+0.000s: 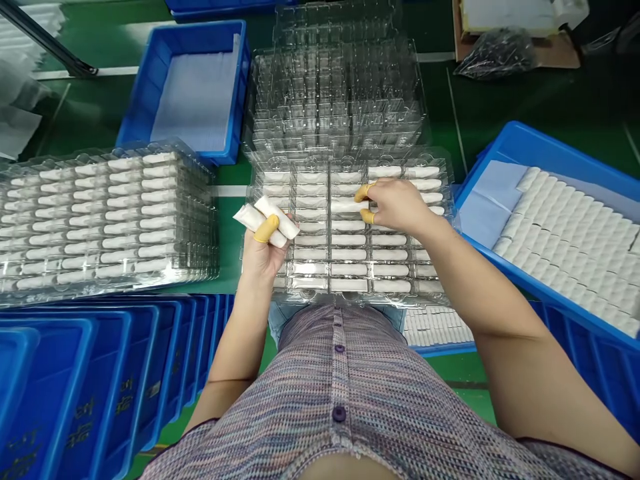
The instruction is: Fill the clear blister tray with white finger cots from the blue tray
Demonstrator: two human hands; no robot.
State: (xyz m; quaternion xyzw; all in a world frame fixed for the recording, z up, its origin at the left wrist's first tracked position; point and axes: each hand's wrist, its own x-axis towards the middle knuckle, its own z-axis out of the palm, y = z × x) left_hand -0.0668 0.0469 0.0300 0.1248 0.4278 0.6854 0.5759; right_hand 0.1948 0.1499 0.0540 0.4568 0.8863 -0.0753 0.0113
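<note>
My left hand [265,250] is closed around two white tubes [277,217], with a yellow finger cot on the thumb pressing them. It is over the left side of a clear plastic tray [329,267] filled with rows of similar white pieces. Over the tray's middle, my right hand [395,203] wears yellow cots on two fingers, which are apart at the end of a white piece [345,205] lying in a slot. Whether those fingertips touch the piece is unclear.
Stacked filled trays [90,220] stand at left, with clear trays [335,93] beyond the middle one. A blue bin [235,107] stands behind left. At right, another blue bin [530,143] holds many white pieces. Blue crates [105,373] line the lower left.
</note>
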